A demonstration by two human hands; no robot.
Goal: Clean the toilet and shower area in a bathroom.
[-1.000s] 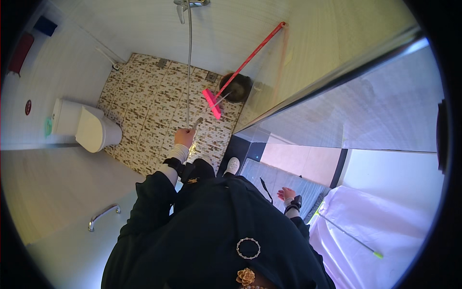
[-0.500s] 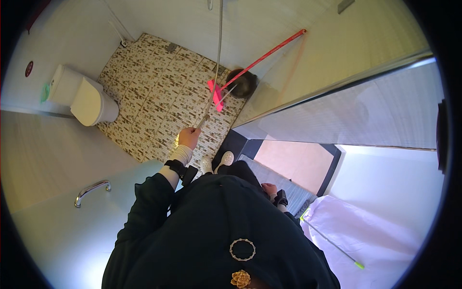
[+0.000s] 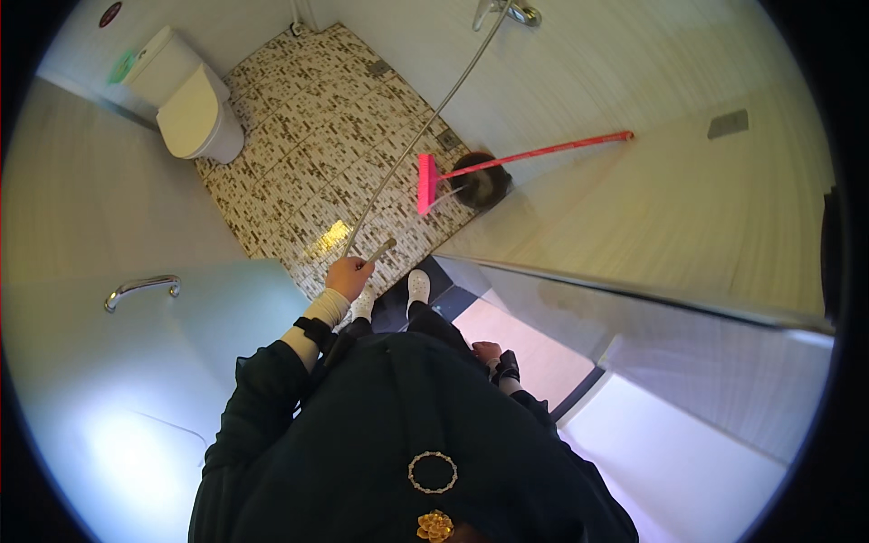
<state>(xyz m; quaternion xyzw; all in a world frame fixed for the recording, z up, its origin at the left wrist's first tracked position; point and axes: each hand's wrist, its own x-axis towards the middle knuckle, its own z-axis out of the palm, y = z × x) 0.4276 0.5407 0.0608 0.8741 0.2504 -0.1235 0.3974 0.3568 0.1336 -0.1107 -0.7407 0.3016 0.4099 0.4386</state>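
Observation:
My left hand (image 3: 349,276) is closed round the handle of a shower head (image 3: 384,251), held over the tiled floor. From that hand a long metal shower hose (image 3: 425,127) runs up to a chrome tap (image 3: 523,14) on the far wall. My right hand (image 3: 487,351) hangs low beside my leg, fingers curled, with nothing visible in it. Beyond the shower head, a pink-headed broom (image 3: 427,184) with a red handle leans across a dark bucket (image 3: 482,181). A thin pale streak lies between broom head and bucket; I cannot tell what it is.
A white toilet (image 3: 195,118) stands at the far left. Nearer on the left is a frosted door with a chrome handle (image 3: 143,288). A raised dark sill (image 3: 444,281) and a glass panel edge (image 3: 652,294) run along the right. The patterned floor (image 3: 299,181) shines wet near my hand.
My view has turned, so the toilet, broom and bucket sit elsewhere in it. The shower head now points out to the right of my left hand, and the tap has come into view.

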